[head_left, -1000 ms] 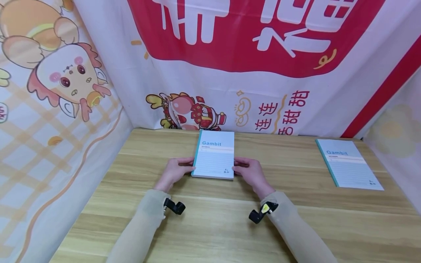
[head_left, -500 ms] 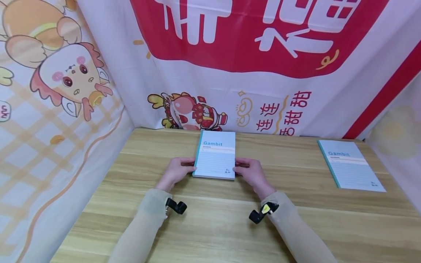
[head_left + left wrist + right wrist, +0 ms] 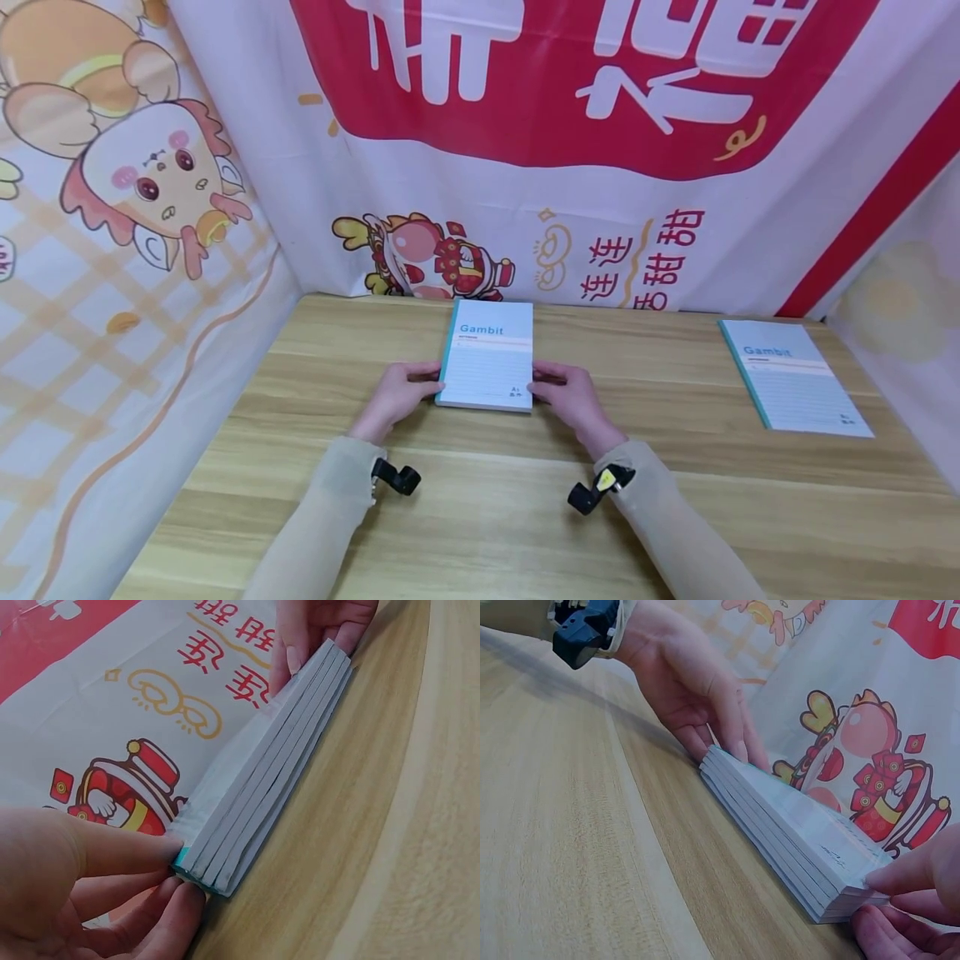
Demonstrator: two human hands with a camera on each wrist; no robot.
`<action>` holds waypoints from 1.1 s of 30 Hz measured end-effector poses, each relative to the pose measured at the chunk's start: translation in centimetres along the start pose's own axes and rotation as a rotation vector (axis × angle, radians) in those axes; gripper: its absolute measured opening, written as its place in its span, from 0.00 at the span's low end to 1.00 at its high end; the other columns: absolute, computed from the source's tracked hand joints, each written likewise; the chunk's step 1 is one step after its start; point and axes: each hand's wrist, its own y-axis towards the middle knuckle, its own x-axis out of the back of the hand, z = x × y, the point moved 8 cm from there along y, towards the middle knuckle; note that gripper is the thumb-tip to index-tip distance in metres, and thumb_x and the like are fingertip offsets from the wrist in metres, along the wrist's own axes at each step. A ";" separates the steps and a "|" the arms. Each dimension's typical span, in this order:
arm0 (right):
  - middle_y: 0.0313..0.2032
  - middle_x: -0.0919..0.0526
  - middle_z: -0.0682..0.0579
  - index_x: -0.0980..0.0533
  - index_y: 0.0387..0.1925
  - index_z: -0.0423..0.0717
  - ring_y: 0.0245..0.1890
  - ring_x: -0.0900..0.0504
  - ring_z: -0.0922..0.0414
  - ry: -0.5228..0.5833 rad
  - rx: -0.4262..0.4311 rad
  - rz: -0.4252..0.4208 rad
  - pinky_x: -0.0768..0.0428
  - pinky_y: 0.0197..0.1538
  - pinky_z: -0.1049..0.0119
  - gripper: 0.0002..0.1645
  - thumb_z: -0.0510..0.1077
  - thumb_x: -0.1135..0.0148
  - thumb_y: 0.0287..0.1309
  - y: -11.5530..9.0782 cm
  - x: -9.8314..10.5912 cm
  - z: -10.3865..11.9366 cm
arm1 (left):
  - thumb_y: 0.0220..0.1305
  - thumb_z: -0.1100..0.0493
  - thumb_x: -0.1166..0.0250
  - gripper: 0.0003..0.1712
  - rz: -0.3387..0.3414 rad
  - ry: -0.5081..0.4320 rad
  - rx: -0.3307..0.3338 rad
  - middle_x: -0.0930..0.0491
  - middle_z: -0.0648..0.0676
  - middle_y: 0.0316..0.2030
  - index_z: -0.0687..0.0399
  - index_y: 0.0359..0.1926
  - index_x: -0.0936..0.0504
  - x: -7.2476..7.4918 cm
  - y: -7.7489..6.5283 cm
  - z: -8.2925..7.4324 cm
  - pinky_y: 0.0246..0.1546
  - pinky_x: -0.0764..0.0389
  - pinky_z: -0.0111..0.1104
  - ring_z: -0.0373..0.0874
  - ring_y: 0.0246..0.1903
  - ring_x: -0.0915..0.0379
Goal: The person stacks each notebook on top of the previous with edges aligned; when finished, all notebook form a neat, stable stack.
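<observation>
A neat stack of several notebooks lies near the table's back edge, its top cover pale blue with "Gambit" printed on it and a teal spine on the left. My left hand holds the stack's spine side near the front corner. In the left wrist view, that hand's thumb is at the top cover and its fingers are curled against the side below. From the opposite side my right hand grips the front right corner, thumb on the top edge and fingers lower down. Page edges face me, nearly lined up.
Another "Gambit" notebook lies slightly turned on the right of the wooden table. A printed white and red cloth hangs right behind the table, and a patterned cloth borders the left side.
</observation>
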 end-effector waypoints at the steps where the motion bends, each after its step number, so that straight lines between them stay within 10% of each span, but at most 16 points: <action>1: 0.54 0.18 0.49 0.22 0.64 0.45 0.56 0.21 0.52 0.005 0.000 -0.001 0.21 0.61 0.56 0.27 0.40 0.31 0.64 0.0 0.1 0.0 | 0.70 0.59 0.32 0.25 0.002 -0.025 0.002 0.22 0.55 0.62 0.52 0.66 0.22 0.0 0.0 0.0 0.67 0.31 0.48 0.51 0.65 0.30; 14: 0.59 0.20 0.46 0.27 0.68 0.45 0.57 0.19 0.50 0.176 0.006 0.001 0.19 0.58 0.59 0.33 0.49 0.30 0.65 -0.9 2.7 0.7 | 0.73 0.49 0.36 0.30 0.014 -0.302 -0.100 0.25 0.60 0.63 0.56 0.70 0.28 1.3 -1.6 -2.6 0.65 0.28 0.46 0.55 0.61 0.26; 33: 0.68 0.28 0.43 0.34 0.73 0.46 0.64 0.25 0.49 0.116 0.031 -0.004 0.25 0.65 0.56 0.43 0.61 0.33 0.65 -3.1 8.4 -0.6 | 0.70 0.46 0.33 0.29 0.125 -0.165 -0.196 0.20 0.50 0.61 0.56 0.66 0.22 -3.6 -3.8 -5.7 0.67 0.30 0.44 0.45 0.66 0.32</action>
